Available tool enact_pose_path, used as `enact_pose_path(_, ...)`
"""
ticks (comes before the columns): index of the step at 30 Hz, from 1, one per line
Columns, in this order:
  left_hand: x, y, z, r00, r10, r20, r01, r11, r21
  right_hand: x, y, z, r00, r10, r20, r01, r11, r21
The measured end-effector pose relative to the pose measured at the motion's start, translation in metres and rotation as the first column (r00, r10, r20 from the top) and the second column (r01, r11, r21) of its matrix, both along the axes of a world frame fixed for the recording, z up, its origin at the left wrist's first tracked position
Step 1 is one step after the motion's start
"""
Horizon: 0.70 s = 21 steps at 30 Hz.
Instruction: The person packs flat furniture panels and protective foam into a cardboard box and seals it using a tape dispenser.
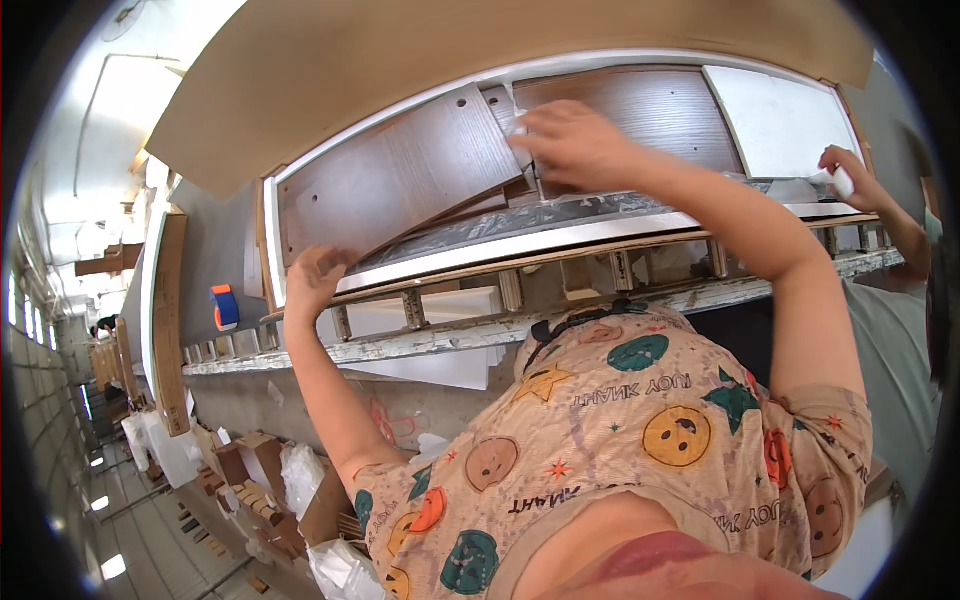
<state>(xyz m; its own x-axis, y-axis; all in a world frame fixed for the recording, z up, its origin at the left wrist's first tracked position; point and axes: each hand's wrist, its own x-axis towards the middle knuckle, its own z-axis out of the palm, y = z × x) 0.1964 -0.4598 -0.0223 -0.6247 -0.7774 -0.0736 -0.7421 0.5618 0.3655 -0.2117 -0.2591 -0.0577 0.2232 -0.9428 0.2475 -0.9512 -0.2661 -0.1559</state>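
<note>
A long shallow carton with a white inner lining [640,221] lies before me, holding brown wood-grain panels. One brown panel [400,170] with small round holes lies askew in its left part. My left hand [318,278] is at this panel's near edge by the front rim, fingers bent and a little apart. Over the middle, my right hand [578,148] is blurred, its fingers drawn together beside the panel's right end. A thin white scrap [519,128] shows at its fingertips. Another brown panel [630,110] lies flat behind this hand.
A white panel [782,120] covers the carton's right end. Another person's hand [850,180] there holds something white. A large cardboard flap [560,28] stands along the far side. Rollers [413,308] run under the carton. A blue-and-orange tape roll [224,307] sits at left.
</note>
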Motion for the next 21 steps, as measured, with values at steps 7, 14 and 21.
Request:
enact_pose_path(7, -0.180, 0.067, -0.011, 0.820, -0.492, -0.293, 0.456, 0.871, -0.184, -0.090, 0.093, -0.009, 0.970, -0.241, 0.015, 0.219, 0.902, 0.371)
enact_pose_path(14, -0.249, 0.095, -0.044, 0.733, -0.681, 0.005, 0.651, 0.698, -0.299, -0.085, 0.082, -0.005, 0.976, -0.193, -0.103, 0.216, 0.925, 0.313)
enact_pose_path(21, -0.250, 0.092, -0.037, 0.720, -0.686, 0.104, 0.682, 0.672, -0.289, -0.073, 0.087, -0.014, 0.995, 0.001, -0.101, 0.012, 0.991, 0.135)
